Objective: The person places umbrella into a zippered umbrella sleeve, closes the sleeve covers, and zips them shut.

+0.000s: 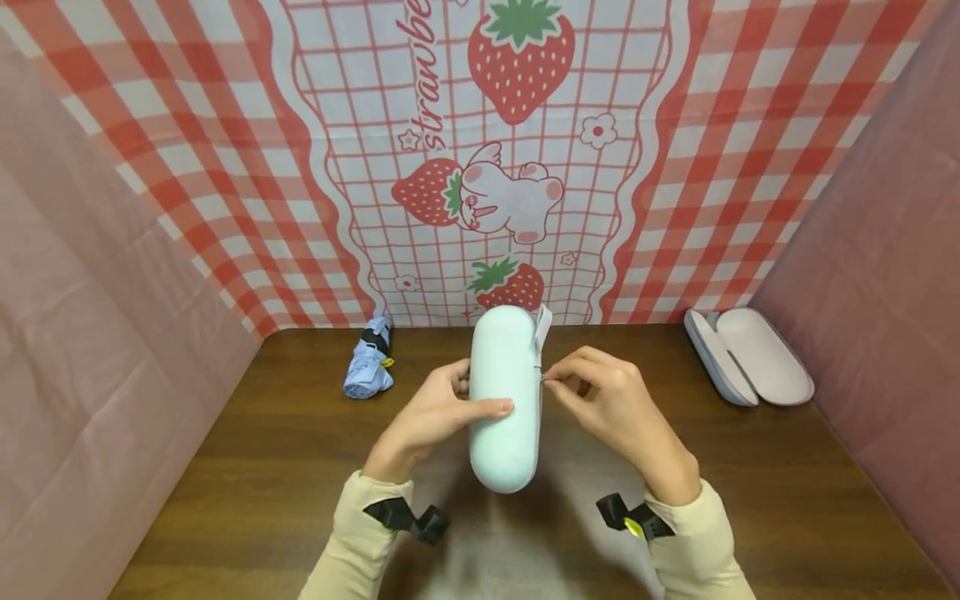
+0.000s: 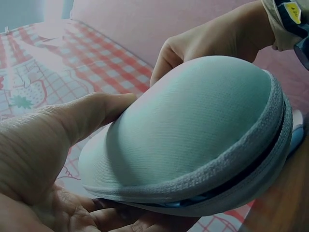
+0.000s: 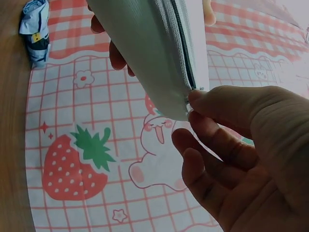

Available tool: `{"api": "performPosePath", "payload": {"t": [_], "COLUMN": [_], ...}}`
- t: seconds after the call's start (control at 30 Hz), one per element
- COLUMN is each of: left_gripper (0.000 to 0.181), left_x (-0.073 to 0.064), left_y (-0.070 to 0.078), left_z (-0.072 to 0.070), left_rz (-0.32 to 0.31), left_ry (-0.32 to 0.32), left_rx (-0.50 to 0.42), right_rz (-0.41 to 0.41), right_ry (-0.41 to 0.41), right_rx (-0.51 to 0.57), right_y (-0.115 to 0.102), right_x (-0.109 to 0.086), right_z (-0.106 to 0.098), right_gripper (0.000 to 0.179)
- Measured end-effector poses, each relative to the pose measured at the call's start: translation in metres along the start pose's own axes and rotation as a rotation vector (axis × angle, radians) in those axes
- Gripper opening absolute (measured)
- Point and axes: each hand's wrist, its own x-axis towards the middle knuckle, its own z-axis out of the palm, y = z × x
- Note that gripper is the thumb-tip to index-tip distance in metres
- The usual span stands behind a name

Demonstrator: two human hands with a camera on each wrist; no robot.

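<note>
A pale mint, rounded zip case (image 1: 504, 400) is held up over the table. My left hand (image 1: 438, 408) grips it from the left, thumb across its front face and fingers behind. At its right edge, my right hand (image 1: 611, 400) pinches the small zipper pull (image 3: 189, 102) between thumb and fingertips. The zipper (image 3: 182, 48) runs along the case's side. In the left wrist view the seam (image 2: 236, 181) gapes, and something dark blue shows inside. A light strap loop (image 1: 543, 327) sticks out from the upper right edge.
A folded light-blue umbrella (image 1: 367, 362) with a black band lies at the table's back left. An opened grey-blue glasses case (image 1: 768, 358) sits at the back right. Behind the brown table (image 1: 285, 467) hangs a strawberry-print checked cloth (image 1: 517, 158), with pink cloth on both sides.
</note>
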Motion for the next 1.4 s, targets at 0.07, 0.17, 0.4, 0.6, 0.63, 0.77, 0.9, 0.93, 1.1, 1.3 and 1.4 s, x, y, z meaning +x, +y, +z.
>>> {"api": "performPosePath", "payload": {"t": [0.07,0.17,0.4,0.6,0.63,0.77,0.9,0.93,1.1,1.3,1.4], "left_gripper": [0.060,0.060,0.061,0.061,0.060,0.058,0.057,0.059,0.065,0.064,0.064], "left_x": [0.001,0.002,0.007,0.010,0.010,0.011,0.012,0.013,0.017,0.018,0.019], "left_y": [0.000,0.000,0.000,-0.001,-0.001,-0.002,-0.004,-0.005,-0.012,-0.019,-0.019], "left_z": [-0.001,-0.002,-0.002,-0.003,-0.003,-0.004,-0.005,-0.005,-0.005,-0.005,-0.004], "left_rz": [0.006,0.016,0.022,0.006,0.004,-0.005,-0.016,-0.017,-0.020,-0.019,-0.019], "left_ry": [0.007,0.017,0.029,0.035,0.034,0.028,0.025,0.023,-0.004,-0.010,-0.014], "left_rx": [-0.002,-0.011,-0.028,-0.028,-0.032,-0.035,-0.050,-0.059,-0.160,-0.226,-0.236], "right_rz": [0.017,0.033,0.046,0.032,0.033,0.038,0.045,0.046,0.049,0.061,0.052], "right_ry": [-0.014,-0.017,0.037,0.058,0.060,0.064,0.055,0.054,0.047,0.036,0.037], "right_rx": [-0.001,0.001,-0.003,0.005,0.006,0.021,0.039,0.042,0.057,0.056,0.046], "right_y": [0.001,0.002,0.005,0.008,0.009,0.011,0.012,0.013,0.017,0.018,0.019], "right_x": [0.001,0.002,0.003,0.004,0.004,0.005,0.003,0.003,0.000,-0.003,-0.002], "right_z": [0.001,0.004,0.008,0.012,0.013,0.014,0.016,0.016,0.019,0.022,0.020], "right_gripper": [0.020,0.017,0.015,0.015,0.015,0.015,0.015,0.015,0.008,0.007,0.014]}}
